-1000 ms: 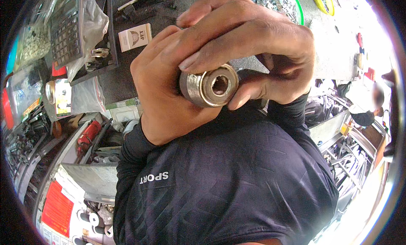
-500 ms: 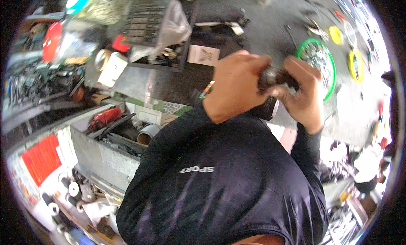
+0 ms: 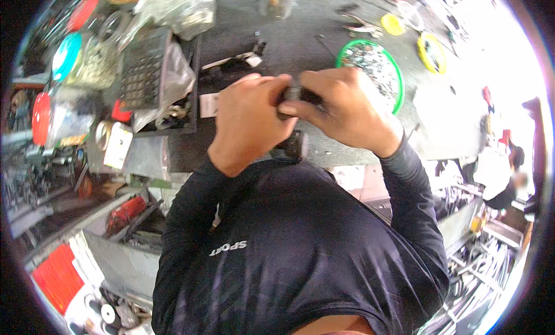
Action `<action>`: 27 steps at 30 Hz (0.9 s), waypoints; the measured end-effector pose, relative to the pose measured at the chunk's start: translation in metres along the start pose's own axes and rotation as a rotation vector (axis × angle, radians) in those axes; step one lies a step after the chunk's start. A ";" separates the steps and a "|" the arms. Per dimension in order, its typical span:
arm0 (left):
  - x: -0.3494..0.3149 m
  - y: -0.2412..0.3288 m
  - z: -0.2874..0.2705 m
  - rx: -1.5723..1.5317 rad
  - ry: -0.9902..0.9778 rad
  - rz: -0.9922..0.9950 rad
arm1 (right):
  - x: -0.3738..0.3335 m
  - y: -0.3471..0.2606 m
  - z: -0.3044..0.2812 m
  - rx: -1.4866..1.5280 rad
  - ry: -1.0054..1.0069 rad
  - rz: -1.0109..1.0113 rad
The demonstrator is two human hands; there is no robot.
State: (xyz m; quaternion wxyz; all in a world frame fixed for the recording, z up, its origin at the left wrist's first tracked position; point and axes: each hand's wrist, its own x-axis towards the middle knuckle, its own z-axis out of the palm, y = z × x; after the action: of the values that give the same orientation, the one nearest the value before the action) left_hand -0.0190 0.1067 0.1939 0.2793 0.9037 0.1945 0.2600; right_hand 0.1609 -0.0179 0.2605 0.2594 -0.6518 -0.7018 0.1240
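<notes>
My left hand (image 3: pixel 248 121) and my right hand (image 3: pixel 341 109) meet over a dark counter (image 3: pixel 289 34), fingers of both closed around a small round metal bearing (image 3: pixel 292 95). Only a sliver of the bearing shows between the fingertips. Just below the hands a dark blocky object (image 3: pixel 293 145) rests at the counter's near edge. My dark long sleeves fill the lower middle of the view.
A green bowl (image 3: pixel 400 95) of small metal parts stands right of my hands, with yellow rings (image 3: pixel 430 51) beyond it. A calculator (image 3: pixel 139 69), plastic bags and red-lidded jars (image 3: pixel 41 118) crowd the left. A metal tray (image 3: pixel 115 260) of tools sits lower left. A person (image 3: pixel 497 170) sits far right.
The bearing was held close to the camera with its bore showing. Both hands have carried it down and away to just above the counter, and it is mostly hidden now.
</notes>
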 end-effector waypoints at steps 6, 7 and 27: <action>-0.001 0.002 -0.009 0.016 -0.035 0.025 | -0.001 0.014 0.003 0.105 0.060 -0.283; -0.001 0.002 -0.010 0.008 -0.038 0.046 | 0.000 0.016 -0.001 0.085 0.044 -0.349; 0.003 0.006 -0.004 0.075 -0.128 0.049 | -0.017 0.017 -0.011 -0.006 0.109 -0.325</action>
State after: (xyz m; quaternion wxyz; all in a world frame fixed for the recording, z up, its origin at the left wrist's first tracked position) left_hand -0.0180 0.1055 0.2011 0.2508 0.9327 0.1635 0.2012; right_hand 0.1816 -0.0340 0.2575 0.3118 -0.5362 -0.7832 0.0425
